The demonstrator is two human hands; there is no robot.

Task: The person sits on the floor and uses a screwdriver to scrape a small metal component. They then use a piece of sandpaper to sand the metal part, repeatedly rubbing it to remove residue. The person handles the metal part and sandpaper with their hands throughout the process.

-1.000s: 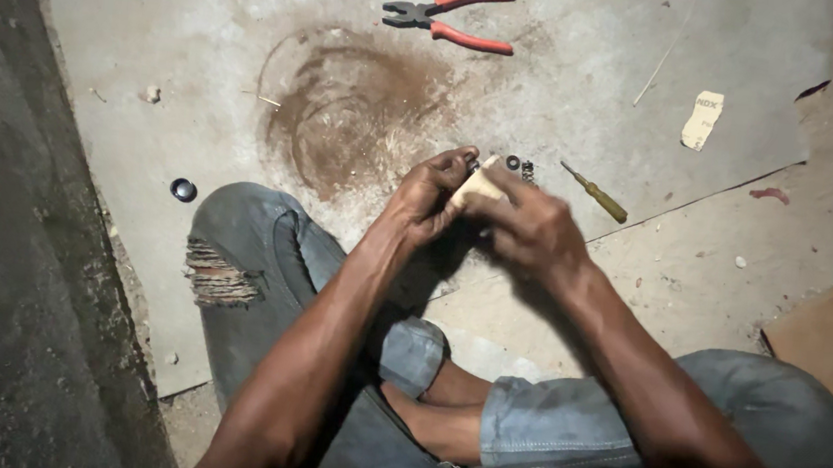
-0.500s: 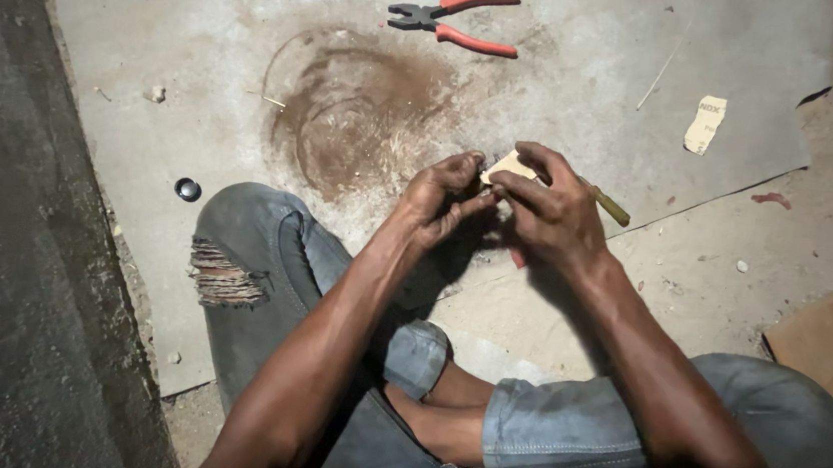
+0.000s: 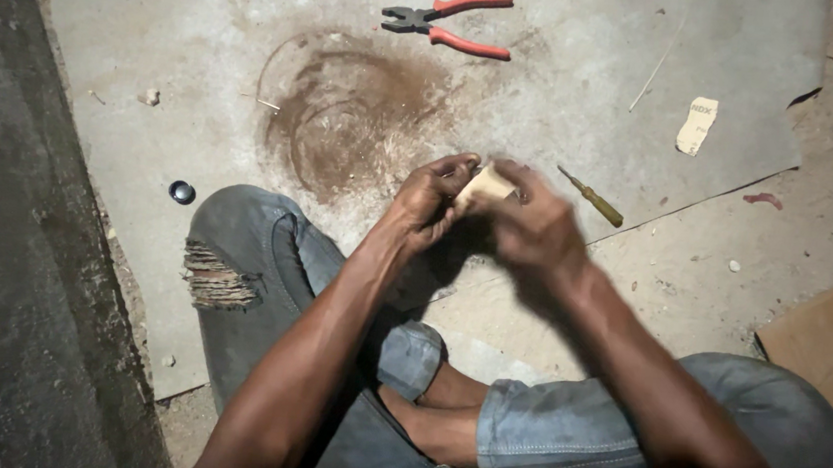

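Note:
I sit cross-legged on a grey board (image 3: 180, 63) laid on the ground. My left hand (image 3: 426, 203) pinches a small dark part that its fingers mostly hide. My right hand (image 3: 534, 226), blurred by motion, grips a folded tan piece of sandpaper (image 3: 486, 184) and presses it against that part. Both hands meet just above my knees. A small screwdriver with a yellow handle (image 3: 595, 198) lies on the board right of my right hand.
Red-handled pliers (image 3: 450, 22) lie at the far edge of the board, beyond a rusty brown circular stain (image 3: 347, 108). A torn paper scrap (image 3: 696, 125) is at the right, a small dark round cap (image 3: 182, 191) at the left, cardboard (image 3: 829, 340) at the right edge.
My right hand has slid back and forth with the sandpaper over the part held in my left hand. The left hand has stayed nearly in place.

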